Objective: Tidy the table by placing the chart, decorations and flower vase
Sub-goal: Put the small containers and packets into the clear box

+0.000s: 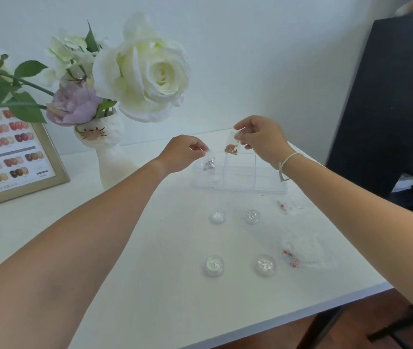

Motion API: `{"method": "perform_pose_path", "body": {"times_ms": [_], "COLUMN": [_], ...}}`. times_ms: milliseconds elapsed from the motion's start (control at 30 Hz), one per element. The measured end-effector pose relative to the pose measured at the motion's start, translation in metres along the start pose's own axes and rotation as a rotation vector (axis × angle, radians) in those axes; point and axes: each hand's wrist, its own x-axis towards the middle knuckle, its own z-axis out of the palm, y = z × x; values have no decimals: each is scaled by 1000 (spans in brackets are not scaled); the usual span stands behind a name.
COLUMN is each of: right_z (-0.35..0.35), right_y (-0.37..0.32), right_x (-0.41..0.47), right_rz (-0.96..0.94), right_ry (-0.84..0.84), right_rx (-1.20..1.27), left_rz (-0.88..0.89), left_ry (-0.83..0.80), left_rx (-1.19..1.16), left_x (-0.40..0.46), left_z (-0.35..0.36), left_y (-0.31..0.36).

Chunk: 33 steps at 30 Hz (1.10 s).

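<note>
My left hand [182, 153] pinches a small clear bag of silver decorations [209, 164] over the left side of a clear plastic organiser [240, 181]. My right hand [261, 138] holds a clear bag of red-gold decorations [231, 148] above the organiser's tall middle compartment. A white cat-face vase [108, 157] with white and lilac flowers stands at the back left. The framed nail colour chart [11, 157] leans at the far left.
Several round clear pots of glitter [216, 217] [265, 265] sit on the white table [125, 273] in front of the organiser. Small bags with red bits [291, 258] [283, 205] lie at the right. A black panel [386, 96] stands past the table's right edge.
</note>
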Motion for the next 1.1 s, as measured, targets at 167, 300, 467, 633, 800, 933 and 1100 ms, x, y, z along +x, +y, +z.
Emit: {"method": "perform_pose_path", "body": {"times_ms": [167,300,467,633,800,933,1100], "right_z": [16,29,42,47,41,24,-2], "right_y": [5,8,12,16,17,13,13], "right_x": [7,8,10,8,0,-20,-55], "right_rz": [-21,-19,3,2,13,-60,-114], "right_ry": [-15,-25,-69,-83,-128,-121,-153], "right_rx": [-47,-103,-128,-210,-430,-436,-385], "left_rz": [8,32,46,61,77,79,76], "left_ry": [-63,-15,18,-46,-160,-215,-242], "left_rx": [56,58,-31,-132,-145,-123,-115], "left_x": [-3,-16,-47,-82,-105,-113,-118], "left_z": [6,5,1,8,22,28,31], "left_y": [-5,-9,-13,-10,-5,-2,2]}}
